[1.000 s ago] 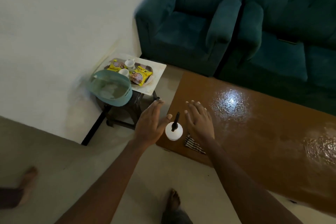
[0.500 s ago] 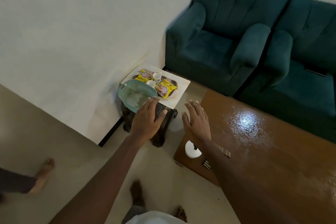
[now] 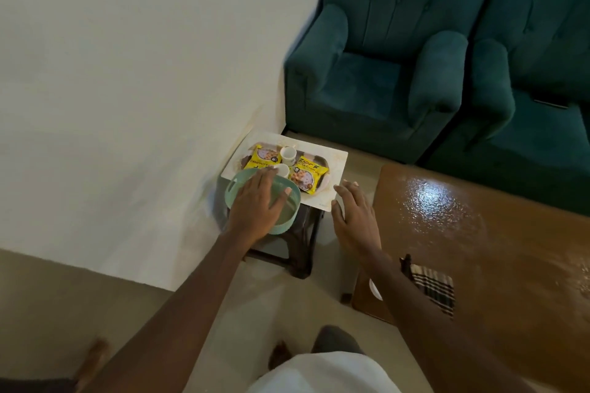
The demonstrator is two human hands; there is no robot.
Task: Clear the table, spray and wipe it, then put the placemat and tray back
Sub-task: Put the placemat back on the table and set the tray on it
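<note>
1. The white placemat [image 3: 332, 166] lies flat on a small dark stool [image 3: 303, 239] in the corner by the wall, not on the table. Its long axis runs from the wall side toward the armchair side, slightly skewed, and one corner points toward the right hand.
2. The tray [image 3: 323, 183] rests on the placemat, largely covered; only its pale rim shows past its load. Its long axis follows the placemat's.
3. On the tray lie two yellow snack packets [image 3: 308, 173] and two small white cups [image 3: 288, 155], one cup between the packets and one at their near edge.
4. A pale green round basket [image 3: 289, 217] sits at the near left of the stool, overlapping the placemat's near edge.
5. The left hand [image 3: 255, 206] is spread, palm down, over the basket's opening with fingers reaching toward the nearer cup. It grasps nothing visible.
6. The right hand [image 3: 354, 220] is released and flat, fingers extended, hovering just beside the placemat's near right corner. Whether a fingertip touches the corner cannot be told.
7. The brown table [image 3: 495, 233] stands to the right of the stool, its surface glossy with wet sheen. On its near left corner lie a checked cloth [image 3: 434, 289] and a white spray bottle [image 3: 376, 289], mostly hidden by the right forearm.
8. Teal armchairs [image 3: 383, 73] stand behind the stool and table.
</note>
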